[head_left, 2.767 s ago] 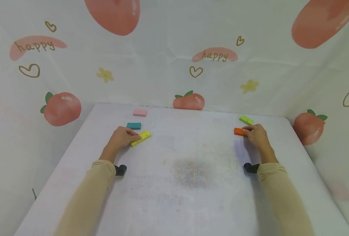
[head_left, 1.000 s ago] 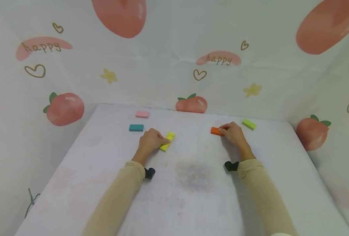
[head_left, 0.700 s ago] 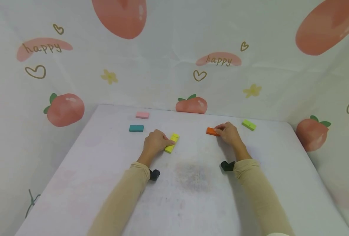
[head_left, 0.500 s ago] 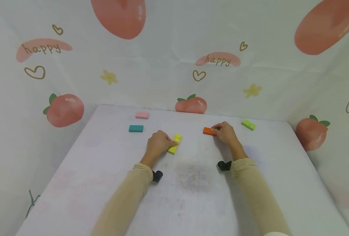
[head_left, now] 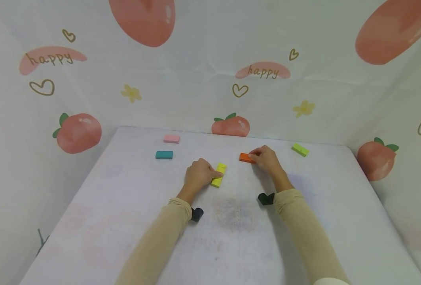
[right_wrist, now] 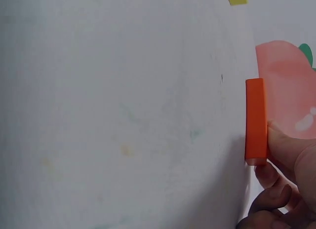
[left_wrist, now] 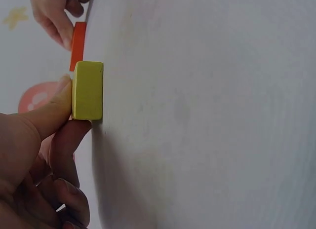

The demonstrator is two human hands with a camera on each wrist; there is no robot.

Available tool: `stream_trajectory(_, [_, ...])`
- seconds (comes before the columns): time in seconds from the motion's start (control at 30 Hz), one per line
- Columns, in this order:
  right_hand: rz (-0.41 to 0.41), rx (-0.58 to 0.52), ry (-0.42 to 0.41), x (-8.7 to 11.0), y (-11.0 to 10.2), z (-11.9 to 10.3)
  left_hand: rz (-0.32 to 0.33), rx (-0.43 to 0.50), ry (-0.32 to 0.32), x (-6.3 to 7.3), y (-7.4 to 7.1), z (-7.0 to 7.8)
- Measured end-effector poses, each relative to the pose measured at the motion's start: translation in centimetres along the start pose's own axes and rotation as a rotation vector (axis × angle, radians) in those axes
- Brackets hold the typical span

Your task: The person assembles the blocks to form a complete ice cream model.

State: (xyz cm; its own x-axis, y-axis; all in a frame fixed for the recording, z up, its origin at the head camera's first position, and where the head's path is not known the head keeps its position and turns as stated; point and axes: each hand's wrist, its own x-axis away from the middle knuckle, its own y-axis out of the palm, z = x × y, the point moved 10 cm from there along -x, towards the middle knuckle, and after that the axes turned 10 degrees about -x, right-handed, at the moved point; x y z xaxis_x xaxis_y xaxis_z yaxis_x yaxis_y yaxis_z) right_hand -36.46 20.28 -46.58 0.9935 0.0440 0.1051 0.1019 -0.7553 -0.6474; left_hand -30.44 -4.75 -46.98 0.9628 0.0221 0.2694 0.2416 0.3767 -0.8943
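Note:
Near the middle of the table, my left hand [head_left: 199,174] pinches a yellow rectangular block [head_left: 221,168], thumb on its upper side. The block's end face [left_wrist: 89,91] is turned to the left wrist camera. A little farther back and to the right, my right hand [head_left: 268,160] pinches an orange rectangular block [head_left: 245,157] by its right end. In the right wrist view the orange block [right_wrist: 256,121] has the thumb along one side and fingers beneath one end. The two blocks stand apart with a small gap. Whether either touches the table is hard to tell.
At the back left lie a pink block [head_left: 171,139] and a teal block [head_left: 164,154]. A lime green block [head_left: 300,149] lies at the back right. Behind the white table [head_left: 232,245] hangs a printed cloth [head_left: 196,47]. Black wrist mounts [head_left: 197,214] jut from both cuffs.
The left hand has carried the yellow block rightwards and turned it more lengthwise. The right hand has brought the orange block leftwards. The gap between them has shrunk; the other blocks stay put.

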Motion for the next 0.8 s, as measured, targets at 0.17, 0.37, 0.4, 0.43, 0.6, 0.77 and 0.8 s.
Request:
stream_trajectory(0.17, [-0.009,0.010,0.013,-0.2,0.7,-0.4,-0.001,0.008,-0.008,0.3,0.3,0.7])
stream_trajectory(0.37, [-0.027,0.003,0.044,-0.1,1.4,-0.8,0.001,0.019,0.000,0.6,0.6,1.4])
stream_trajectory(0.4, [-0.030,0.002,0.049,-0.1,1.5,-0.8,0.002,0.021,0.002,0.6,0.6,1.5])
stream_trajectory(0.43, [-0.032,0.004,0.050,-0.1,1.7,-0.9,0.001,0.022,0.003,0.7,0.7,1.6])
stream_trajectory(0.6, [-0.047,0.008,0.043,-0.2,2.3,-1.5,0.001,0.025,0.011,0.7,1.0,1.9])
stream_trajectory(0.77, [-0.062,0.015,0.031,-0.2,2.7,-2.1,0.009,0.027,0.016,0.8,1.1,2.3])
stream_trajectory(0.8, [-0.067,0.015,0.032,-0.3,2.8,-2.1,0.012,0.028,0.017,0.9,1.1,2.4])
